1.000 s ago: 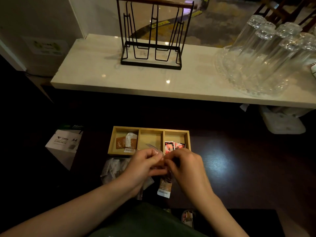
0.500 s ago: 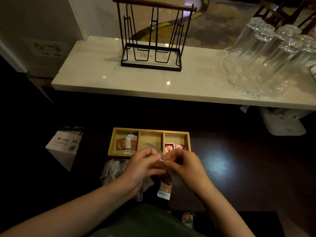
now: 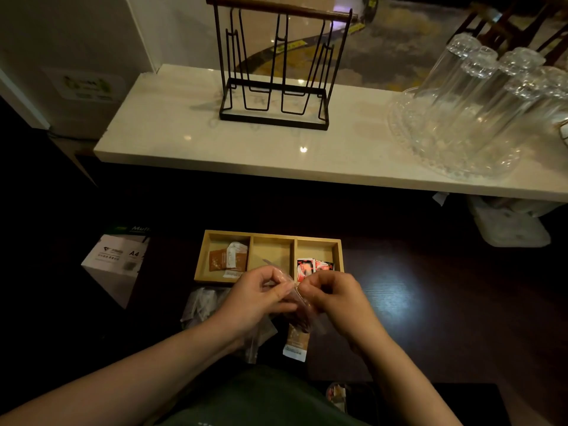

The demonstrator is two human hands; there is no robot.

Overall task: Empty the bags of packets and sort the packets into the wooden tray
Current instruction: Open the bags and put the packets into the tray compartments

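Note:
A wooden tray (image 3: 295,236) with three compartments lies on the dark table. Brown and white packets (image 3: 228,259) fill its left compartment, red packets (image 3: 313,266) its right one, and the middle is bare. Just in front of the tray, my left hand (image 3: 258,299) and my right hand (image 3: 335,298) both pinch the top of a clear plastic bag (image 3: 299,312) holding brown packets. A brown packet (image 3: 296,342) lies on the table under the bag. Another clear bag (image 3: 201,305) with pale packets rests left of my left hand.
A white A4 paper box (image 3: 115,262) stands at the left. Above runs a pale marble counter (image 3: 190,142) with a black wire rack (image 3: 276,72) and upturned glasses on a glass tray (image 3: 467,118). A white tub (image 3: 510,226) sits at the right.
Both hands stay on the bag's top and have shifted only slightly, my fingers working at its opening. The view has tilted a little.

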